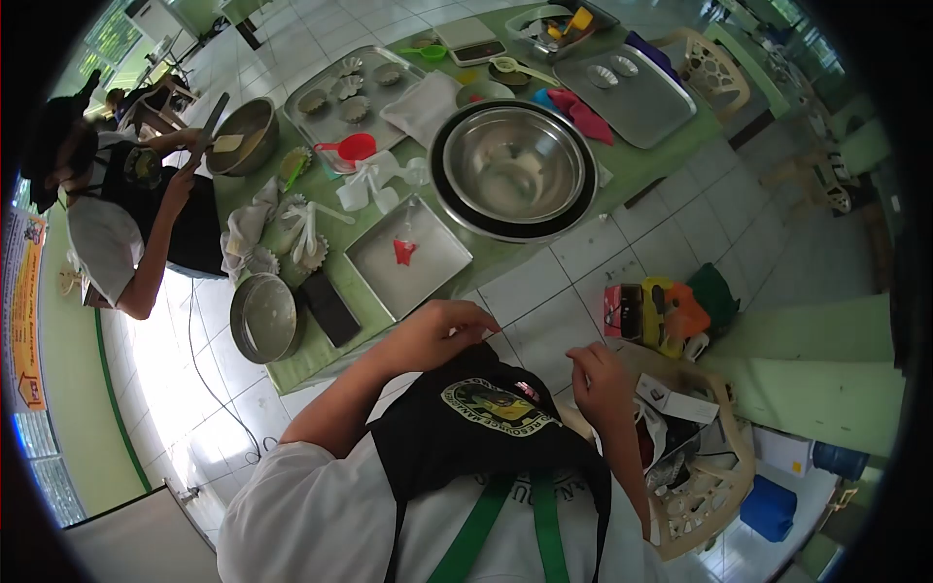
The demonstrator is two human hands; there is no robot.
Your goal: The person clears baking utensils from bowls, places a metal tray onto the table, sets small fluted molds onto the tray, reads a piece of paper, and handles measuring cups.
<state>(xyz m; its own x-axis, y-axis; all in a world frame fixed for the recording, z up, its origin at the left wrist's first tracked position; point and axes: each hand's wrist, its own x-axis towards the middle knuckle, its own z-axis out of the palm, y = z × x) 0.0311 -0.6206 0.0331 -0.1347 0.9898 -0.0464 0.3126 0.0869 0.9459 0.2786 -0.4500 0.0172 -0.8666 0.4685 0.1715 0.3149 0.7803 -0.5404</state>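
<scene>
My left hand (450, 328) hovers in front of my black apron (476, 408), near the close corner of a rectangular baking pan (408, 257). Its fingers are loosely bent, thumb apart, and nothing shows in them. A small red star-shaped piece (403, 252) lies in that pan. My right hand (595, 377) is raised at my right side, above the tiled floor and close to a plastic chair (719, 466). Its fingers are slightly curled and apart, with no object visible. A large steel mixing bowl (515, 160) inside a dark-rimmed one stands on the green-covered table (637, 180).
Another person (136, 194) at left holds a long flat tool over a metal bowl (260, 141). On the table are a tray (292, 97) of tart moulds, a red measuring cup (357, 147), a round pan (264, 316) and a dark phone-like slab (330, 309). A cable (209, 374) crosses the floor.
</scene>
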